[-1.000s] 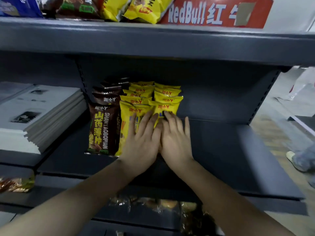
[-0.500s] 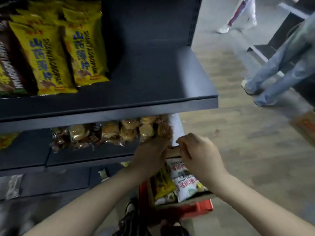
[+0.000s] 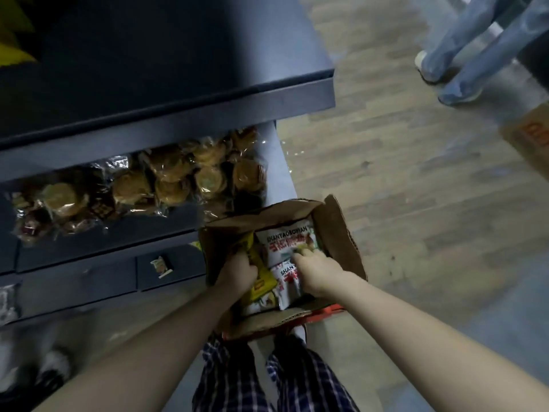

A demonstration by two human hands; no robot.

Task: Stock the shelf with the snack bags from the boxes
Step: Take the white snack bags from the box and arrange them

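An open cardboard box (image 3: pixel 341 233) stands on the floor beside the dark shelf unit (image 3: pixel 178 96). Inside it lie white snack bags (image 3: pixel 285 237) and yellow snack bags (image 3: pixel 261 281). Both my hands are down in the box. My left hand (image 3: pixel 237 269) curls its fingers round the yellow bags on the box's left side. My right hand (image 3: pixel 316 273) has its fingers curled over the edge of a white bag. The corner of a yellow bag (image 3: pixel 13 52) on the shelf shows at the far left edge.
Clear-wrapped pastries (image 3: pixel 166 179) fill the lower shelf to the left of the box. A small packet (image 3: pixel 161 266) lies on the bottom shelf. A person's legs in jeans (image 3: pixel 469 55) stand at the top right, with another cardboard box (image 3: pixel 531 138) by them. Wooden floor lies to the right.
My hands left the yellow bags on the shelf, dropped to the box on the floor and reached in among the bags. My view tilted down to follow them.
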